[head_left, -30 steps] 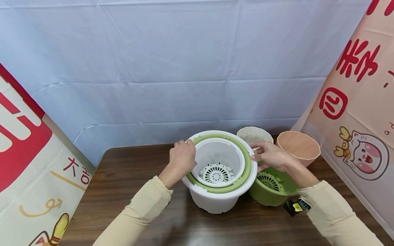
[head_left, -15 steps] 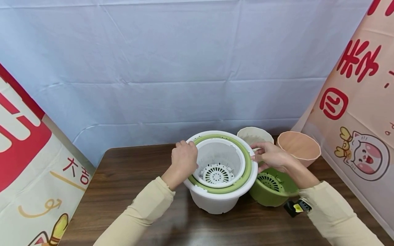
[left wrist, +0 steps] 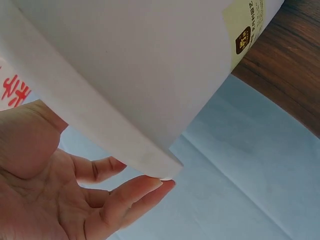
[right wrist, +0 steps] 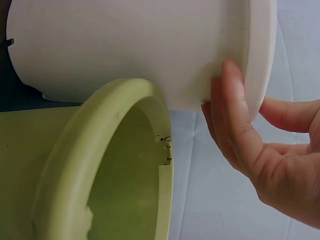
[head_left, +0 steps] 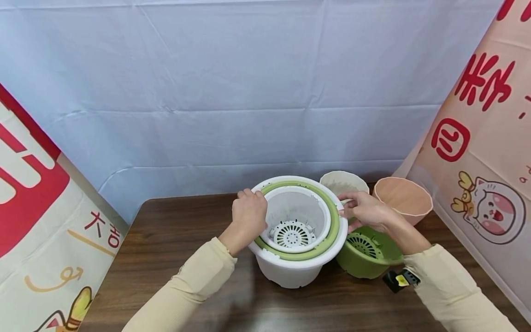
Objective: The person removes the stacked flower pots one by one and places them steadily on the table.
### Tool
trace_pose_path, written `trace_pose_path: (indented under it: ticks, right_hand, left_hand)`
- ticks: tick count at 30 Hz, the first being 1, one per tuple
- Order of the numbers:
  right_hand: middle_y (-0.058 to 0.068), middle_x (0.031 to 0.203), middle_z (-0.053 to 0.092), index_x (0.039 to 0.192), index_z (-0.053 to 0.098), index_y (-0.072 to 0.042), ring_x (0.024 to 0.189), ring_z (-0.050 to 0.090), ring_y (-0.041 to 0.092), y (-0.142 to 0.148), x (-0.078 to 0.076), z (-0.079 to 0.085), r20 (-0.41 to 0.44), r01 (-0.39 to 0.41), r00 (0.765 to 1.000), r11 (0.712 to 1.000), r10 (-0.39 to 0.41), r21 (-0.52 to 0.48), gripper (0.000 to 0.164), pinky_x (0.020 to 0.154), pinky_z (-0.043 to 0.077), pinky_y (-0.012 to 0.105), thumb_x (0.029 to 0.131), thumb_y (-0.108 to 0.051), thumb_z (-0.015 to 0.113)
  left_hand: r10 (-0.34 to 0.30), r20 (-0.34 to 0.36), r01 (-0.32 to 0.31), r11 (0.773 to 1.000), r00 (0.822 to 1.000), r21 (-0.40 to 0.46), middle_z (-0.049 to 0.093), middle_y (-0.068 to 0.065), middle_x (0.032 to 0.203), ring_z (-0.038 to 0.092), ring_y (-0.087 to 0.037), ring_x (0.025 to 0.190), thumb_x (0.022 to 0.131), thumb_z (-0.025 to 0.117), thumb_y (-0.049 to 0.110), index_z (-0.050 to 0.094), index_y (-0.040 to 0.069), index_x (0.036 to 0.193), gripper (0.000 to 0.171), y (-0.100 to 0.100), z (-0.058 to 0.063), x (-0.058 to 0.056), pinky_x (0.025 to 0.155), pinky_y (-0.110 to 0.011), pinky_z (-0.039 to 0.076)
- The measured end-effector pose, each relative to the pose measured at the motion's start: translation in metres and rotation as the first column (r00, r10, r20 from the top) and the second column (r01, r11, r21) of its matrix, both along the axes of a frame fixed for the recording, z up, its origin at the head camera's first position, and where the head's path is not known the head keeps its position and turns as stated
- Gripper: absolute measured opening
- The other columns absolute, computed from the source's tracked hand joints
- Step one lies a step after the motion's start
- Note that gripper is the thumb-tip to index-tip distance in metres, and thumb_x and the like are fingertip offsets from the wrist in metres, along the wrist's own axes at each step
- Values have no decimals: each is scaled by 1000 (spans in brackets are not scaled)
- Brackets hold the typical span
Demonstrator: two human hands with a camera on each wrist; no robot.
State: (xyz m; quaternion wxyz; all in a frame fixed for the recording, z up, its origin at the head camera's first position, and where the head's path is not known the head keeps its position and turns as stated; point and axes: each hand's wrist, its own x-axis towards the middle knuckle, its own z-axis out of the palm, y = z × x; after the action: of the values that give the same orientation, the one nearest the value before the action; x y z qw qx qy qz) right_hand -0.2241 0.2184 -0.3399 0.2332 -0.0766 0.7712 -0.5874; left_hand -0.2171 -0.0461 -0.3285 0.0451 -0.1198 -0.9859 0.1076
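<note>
In the head view a large white flowerpot [head_left: 286, 272] stands on the table. A green pot [head_left: 334, 230] is nested in it, and a smaller white pot [head_left: 296, 203] with a slotted bottom sits innermost. My left hand [head_left: 250, 216] holds the nest at its left rim. The left wrist view shows fingertips [left wrist: 150, 186] against the large pot's white rim [left wrist: 100, 107]. On the right side my right hand [head_left: 367, 211] pinches the large pot's rim; the right wrist view has its fingers [right wrist: 235, 100] against the outer wall and the thumb across the lip.
A separate green pot [head_left: 361, 265] with a slotted bottom stands just right of the nest, below my right hand. Behind are a cream pot [head_left: 338, 177] and a peach pot [head_left: 404, 196]. The wooden table [head_left: 174, 240] ends at a pale cloth backdrop [head_left: 207, 115].
My left hand and the nested pots have shifted very slightly to the right since one second ago. My right hand keeps its hold on the rim, and the other pots look unchanged.
</note>
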Motion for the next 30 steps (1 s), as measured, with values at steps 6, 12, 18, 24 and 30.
trace_pose_path:
  ticks: [6,12,18,24,30]
  right_hand:
    - [16,88,51,131,20,19,72,59,19,0,0,0,-6,8,1000,1000,-8,7,50,62,55,36,89,9,44]
    - [16,87,51,131,21,19,72,59,19,0,-1,-1,-11,6,1000,1000,-6,6,49,62,55,36,89,9,45]
    - [16,88,52,131,20,20,72,59,19,0,-1,0,-9,3,1000,1000,-3,7,49,62,55,36,89,9,44]
    - [17,89,51,131,20,20,73,59,19,0,0,0,-9,1,1000,1000,-1,9,49,63,55,36,89,9,44]
    - [18,90,51,131,19,20,73,59,19,0,-1,0,-10,4,1000,1000,-3,17,50,63,55,36,89,9,44]
  left_hand:
    - [-15,-30,15,1000,999,-1,51,-14,78,52,-23,73,70,74,29,54,1,84,37,-1,-1,0,49,-30,48]
    - [-1,-21,0,1000,1000,-18,50,-13,78,50,-22,73,70,76,38,56,1,84,45,0,-3,0,48,-28,47]
    - [-14,-57,11,998,998,-54,49,-13,78,48,-21,72,71,74,38,55,1,82,43,1,-6,0,46,-26,46]
    - [-14,-81,11,999,997,-46,49,-14,78,47,-21,72,80,61,20,54,2,79,19,2,-6,1,46,-27,46]
    - [-7,-70,4,999,998,-40,48,-13,77,47,-21,72,81,60,19,53,1,81,19,2,-6,2,46,-27,46]
